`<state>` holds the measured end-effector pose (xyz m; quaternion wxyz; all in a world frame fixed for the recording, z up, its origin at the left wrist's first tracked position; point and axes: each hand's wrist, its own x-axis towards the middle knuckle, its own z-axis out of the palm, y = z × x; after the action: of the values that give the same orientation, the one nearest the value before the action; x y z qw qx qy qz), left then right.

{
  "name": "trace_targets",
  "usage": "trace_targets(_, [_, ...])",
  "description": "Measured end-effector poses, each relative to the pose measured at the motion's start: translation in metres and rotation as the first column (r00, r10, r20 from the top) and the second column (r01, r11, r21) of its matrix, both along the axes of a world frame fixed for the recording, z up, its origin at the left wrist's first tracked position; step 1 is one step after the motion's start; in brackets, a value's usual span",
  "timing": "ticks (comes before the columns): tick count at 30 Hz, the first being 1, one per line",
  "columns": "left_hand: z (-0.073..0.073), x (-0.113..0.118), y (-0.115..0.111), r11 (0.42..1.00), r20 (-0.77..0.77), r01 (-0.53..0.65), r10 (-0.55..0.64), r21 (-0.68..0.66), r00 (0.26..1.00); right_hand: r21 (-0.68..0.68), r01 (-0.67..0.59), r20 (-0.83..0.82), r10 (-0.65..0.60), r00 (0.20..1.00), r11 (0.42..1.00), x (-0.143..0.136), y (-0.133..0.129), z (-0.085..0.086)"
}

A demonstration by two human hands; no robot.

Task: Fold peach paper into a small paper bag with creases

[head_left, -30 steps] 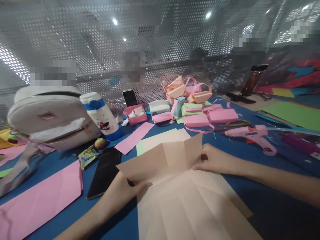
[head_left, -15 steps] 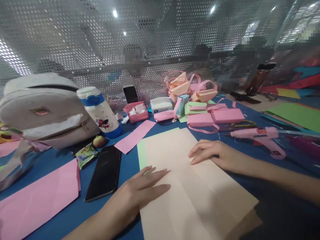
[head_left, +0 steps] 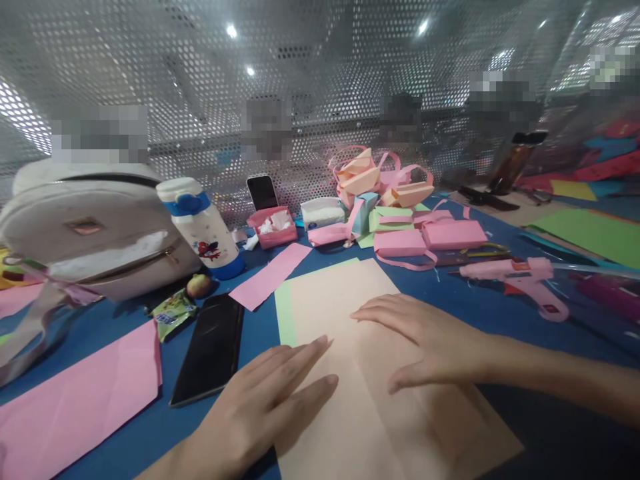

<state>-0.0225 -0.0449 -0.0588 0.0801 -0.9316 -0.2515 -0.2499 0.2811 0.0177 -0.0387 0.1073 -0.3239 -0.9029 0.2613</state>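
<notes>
A large peach paper sheet [head_left: 340, 287] with crease lines lies in front of me, and a light green sheet [head_left: 285, 313] peeks out from under its left edge. My left hand [head_left: 265, 393] rests on the peach paper's left side, fingers stretched toward the middle. Over its right part is my right hand [head_left: 425, 333], palm down, thumb apart from the fingers. Neither hand grips anything. The lower right of the paper is in shadow, and part of it is hidden beneath my right hand and forearm.
To the left are pink paper [head_left: 85, 400], a black phone [head_left: 210, 347], a snack packet [head_left: 173, 313], a bottle [head_left: 200, 230] and a backpack [head_left: 95, 220]. Pink paper boxes [head_left: 400, 243] stand at the back. A pink glue gun [head_left: 525, 273] lies on the right, trailing a cord.
My right hand has moved left and nearer to me across the peach paper, its fingers spreading. The paper's right-hand portion has flattened. My left hand has shifted slightly.
</notes>
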Motion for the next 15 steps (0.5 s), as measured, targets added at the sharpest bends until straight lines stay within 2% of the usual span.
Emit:
trace_targets(7, [0.005,-0.004,-0.006,1.000,0.002,0.012,-0.012,-0.020,1.000,0.042,-0.032,-0.034,0.033,0.999,0.999,-0.013,0.001,0.007])
trace_targets(10, [0.010,-0.001,-0.006,0.978,0.147,0.051,-0.021,-0.200,0.989,-0.023,-0.027,-0.067,0.026,0.997,0.999,-0.008,0.001,0.010])
trace_targets(11, [0.013,0.000,-0.004,0.948,0.224,0.057,0.016,-0.315,0.974,-0.053,-0.012,-0.092,0.007,0.996,0.999,-0.006,0.001,0.013])
trace_targets(12, [0.017,0.002,-0.002,0.890,0.297,0.062,0.085,-0.452,0.951,-0.085,0.010,-0.123,-0.020,0.992,0.996,-0.003,0.001,0.015])
trace_targets(13, [0.021,0.004,0.001,0.795,0.351,0.064,0.193,-0.604,0.916,-0.119,0.032,-0.159,-0.051,0.986,0.992,0.000,0.001,0.018])
trace_targets(15, [0.028,0.008,0.011,0.538,0.359,0.071,0.453,-0.840,0.816,-0.215,0.035,-0.239,-0.087,0.967,0.976,0.006,0.002,0.023])
